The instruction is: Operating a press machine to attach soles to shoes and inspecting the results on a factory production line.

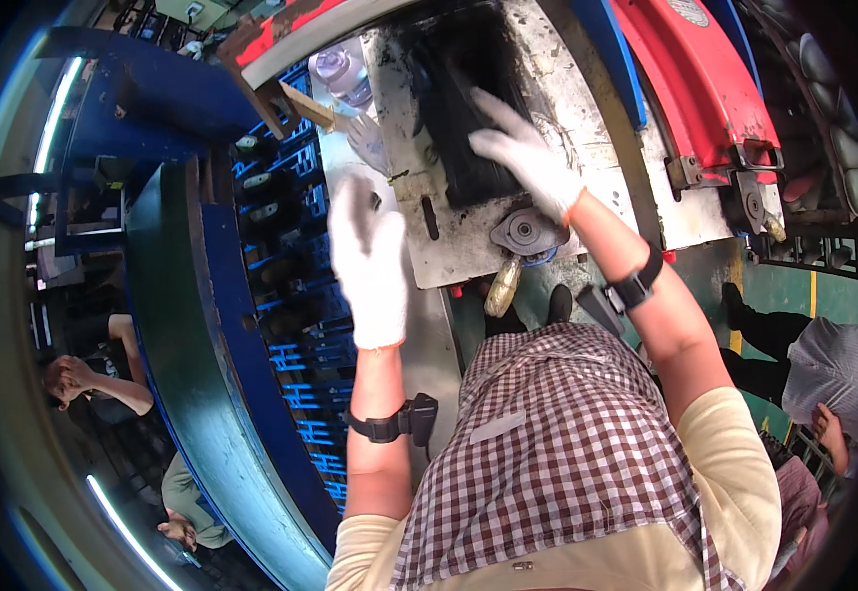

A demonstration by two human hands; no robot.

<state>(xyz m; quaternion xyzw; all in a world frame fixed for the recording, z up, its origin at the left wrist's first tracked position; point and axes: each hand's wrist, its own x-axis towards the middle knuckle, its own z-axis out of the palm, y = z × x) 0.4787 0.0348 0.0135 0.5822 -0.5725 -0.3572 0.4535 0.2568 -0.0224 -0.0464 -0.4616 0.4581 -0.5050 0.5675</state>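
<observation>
My right hand (535, 165), in a white glove, reaches over a black, slab-like piece (459, 133) on a stained metal plate (587, 123). Its fingers are stretched out and hold nothing; whether they touch the black surface I cannot tell. To the left of the plate's edge my left hand (370, 266) is raised, also white-gloved. Motion blurs its fingertips, but fingers and thumb stand apart with nothing seen between them. Below my right hand, at the plate's front edge, is a round metal hub (525, 231) with a wrapped, yellowish handle (503, 288).
A red machine arm (690, 84) stands at the right. A red-and-white bar (281, 41) crosses the top. Beside the plate are a loose glove (366, 140) and a clear bottle (342, 77). Blue racks (296, 394) line the left. Other people are at both sides.
</observation>
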